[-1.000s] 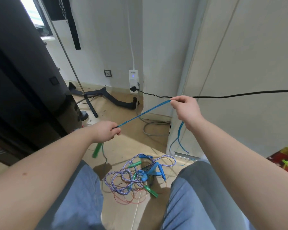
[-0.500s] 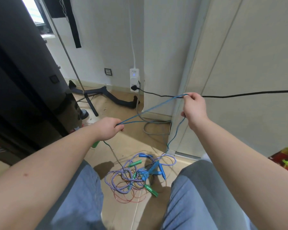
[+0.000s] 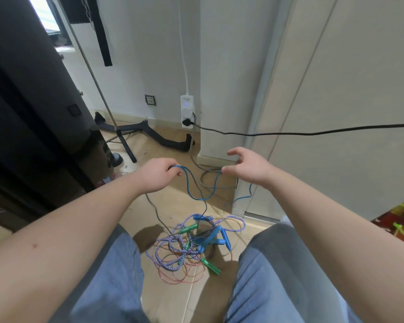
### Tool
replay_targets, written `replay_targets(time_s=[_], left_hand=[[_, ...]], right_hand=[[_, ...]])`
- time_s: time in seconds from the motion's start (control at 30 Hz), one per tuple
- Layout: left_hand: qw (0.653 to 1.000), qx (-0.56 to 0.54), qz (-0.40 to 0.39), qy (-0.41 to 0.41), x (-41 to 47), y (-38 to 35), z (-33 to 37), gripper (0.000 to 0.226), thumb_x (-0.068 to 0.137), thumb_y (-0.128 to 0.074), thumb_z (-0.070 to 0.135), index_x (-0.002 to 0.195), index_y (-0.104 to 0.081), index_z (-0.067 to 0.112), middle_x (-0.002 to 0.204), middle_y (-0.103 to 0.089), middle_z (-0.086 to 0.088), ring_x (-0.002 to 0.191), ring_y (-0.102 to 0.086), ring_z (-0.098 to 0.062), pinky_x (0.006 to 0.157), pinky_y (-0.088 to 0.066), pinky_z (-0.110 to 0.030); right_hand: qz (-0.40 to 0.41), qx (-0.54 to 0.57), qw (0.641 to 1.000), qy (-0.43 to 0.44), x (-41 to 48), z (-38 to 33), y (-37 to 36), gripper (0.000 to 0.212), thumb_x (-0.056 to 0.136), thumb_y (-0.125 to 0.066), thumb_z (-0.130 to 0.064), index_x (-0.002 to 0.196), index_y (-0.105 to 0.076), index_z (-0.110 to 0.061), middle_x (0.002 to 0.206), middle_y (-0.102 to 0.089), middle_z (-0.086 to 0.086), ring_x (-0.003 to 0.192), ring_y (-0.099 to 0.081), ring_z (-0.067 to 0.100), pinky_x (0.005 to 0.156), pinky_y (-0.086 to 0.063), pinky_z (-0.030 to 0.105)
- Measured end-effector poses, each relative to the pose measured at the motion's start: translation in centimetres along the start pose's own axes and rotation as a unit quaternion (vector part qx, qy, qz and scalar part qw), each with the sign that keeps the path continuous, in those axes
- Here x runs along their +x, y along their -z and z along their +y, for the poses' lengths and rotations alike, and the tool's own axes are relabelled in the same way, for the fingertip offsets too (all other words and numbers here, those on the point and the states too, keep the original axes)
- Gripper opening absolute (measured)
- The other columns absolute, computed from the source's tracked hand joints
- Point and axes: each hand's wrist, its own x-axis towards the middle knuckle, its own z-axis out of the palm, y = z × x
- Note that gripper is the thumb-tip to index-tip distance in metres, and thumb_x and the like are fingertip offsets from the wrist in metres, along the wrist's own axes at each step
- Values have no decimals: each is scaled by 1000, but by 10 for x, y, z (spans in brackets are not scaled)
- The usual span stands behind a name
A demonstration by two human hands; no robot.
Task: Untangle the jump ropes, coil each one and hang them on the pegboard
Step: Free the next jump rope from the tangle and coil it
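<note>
My left hand (image 3: 160, 173) grips gathered loops of the thin blue jump rope (image 3: 193, 194) in its fist. The rope sags in a slack U between my hands and rises to the thumb of my right hand (image 3: 247, 166). That hand's fingers are spread and relaxed, and the rope runs past the thumb and drops behind the wrist. On the floor between my knees lies a tangled pile (image 3: 196, 241): a purple-white braided rope (image 3: 163, 259), a thin copper-coloured rope (image 3: 180, 276), blue handles (image 3: 216, 236) and green handles (image 3: 211, 268). No pegboard is in view.
A black power cord (image 3: 313, 132) stretches in the air from the wall power strip (image 3: 187, 108) across to the right, just above my hands. A grey cable (image 3: 205, 180) coils on the floor. A black-legged stand (image 3: 168, 141) and a dark cabinet (image 3: 33, 113) are at the left, white cabinet doors (image 3: 336, 89) at the right.
Both hands have dropped and come closer together. The blue rope, taut before, now hangs slack between them. My right hand has loosened from a pinch to spread fingers.
</note>
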Motion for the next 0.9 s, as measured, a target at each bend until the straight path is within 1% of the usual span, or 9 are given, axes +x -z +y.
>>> replay_targets(time_s=[0.03,0.1,0.2,0.4,0.53,0.63,0.7,0.8,0.9], left_hand=[[1000,-5,4,-2,1,0,4,26,103,-43,28,94,-67,27,72,-55,13,69,-52,-10,57,-35,-21],[1000,-16,11,-7,2,0,11,26,102,-43,29,94,-67,29,73,-57,10,69,-53,-13,56,-35,-25],[1000,-15,16,-19,3,0,23,25,102,-43,28,97,-67,26,74,-56,10,71,-53,-14,58,-36,-26],[999,-16,19,-23,5,-2,36,27,103,-43,34,103,-66,20,85,-61,1,84,-56,-20,69,-40,-31],[1000,12,0,-28,2,1,29,28,103,-44,38,98,-65,21,74,-57,3,70,-54,-15,61,-39,-30],[999,27,-14,-13,0,2,13,27,102,-45,37,98,-67,21,76,-58,1,71,-53,-17,59,-37,-29],[1000,14,-20,7,-2,2,2,26,103,-46,35,98,-68,21,74,-57,1,67,-53,-15,58,-38,-28],[999,-4,-20,27,-5,2,-8,26,104,-45,32,96,-67,23,70,-56,2,63,-51,-12,56,-38,-26],[1000,-10,-21,5,-5,-3,-4,27,104,-44,33,95,-68,24,71,-56,4,66,-51,-11,59,-38,-23]], right_hand=[[-12,-57,998,18,-1,-4,-4,65,80,-72,-54,138,-53,-33,128,-57,4,124,-53,24,103,-43,34],[-11,-92,994,62,-4,-14,-12,62,80,-72,-60,132,-59,-30,133,-57,5,126,-51,24,107,-41,35],[-18,-5,993,120,-12,-31,-24,49,78,-78,-53,117,-69,-26,114,-70,-5,101,-62,8,94,-48,26],[57,45,986,150,-12,-45,-37,12,88,-73,-36,88,-72,-24,81,-67,-11,79,-60,8,71,-41,24],[124,97,982,101,-4,-40,-32,12,91,-61,-30,79,-62,-26,79,-69,-6,80,-65,15,75,-49,28],[202,226,953,-14,10,-22,-19,16,83,-46,-40,78,-54,-27,84,-71,-1,84,-71,26,82,-59,47],[223,227,944,-86,19,-4,-10,19,78,-40,-37,78,-53,-23,89,-71,5,88,-71,32,83,-59,50],[159,96,976,-114,5,5,-5,12,83,-49,-22,86,-60,-20,97,-71,6,93,-67,31,85,-53,32],[69,46,996,-15,-6,0,-16,16,86,-67,-22,101,-60,-25,105,-64,-4,98,-59,21,80,-39,23]])
